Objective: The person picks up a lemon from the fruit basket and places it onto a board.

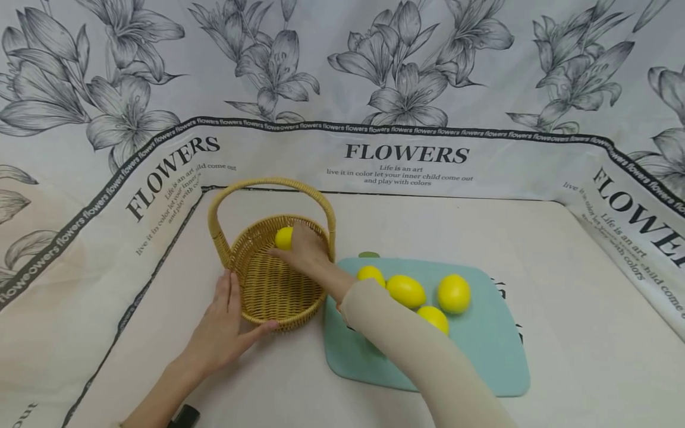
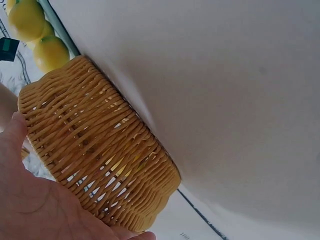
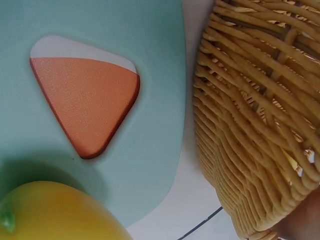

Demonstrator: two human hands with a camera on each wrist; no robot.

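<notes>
A round wicker basket [image 1: 280, 285] with an arched handle [image 1: 273, 181] stands on the white surface. My left hand [image 1: 219, 333] grips its near left side, thumb on the front rim and fingers along the left wall; the left wrist view shows this hand [image 2: 40, 200] against the weave. My right hand [image 1: 307, 246] reaches inside the basket near its far right wall. It holds a yellow lemon [image 1: 284, 238], and its far fingers are hidden. Several more lemons [image 1: 453, 293] lie on a teal board [image 1: 481, 362] right of the basket, partly behind my right sleeve [image 1: 407, 333].
An orange-and-white triangular piece [image 3: 87, 100] lies on the board near the basket, with a lemon [image 3: 55, 212] by it. A green tab [image 1: 369, 254] shows at the board's far edge. Flower-printed cloth [image 1: 401, 89] walls the back and both sides.
</notes>
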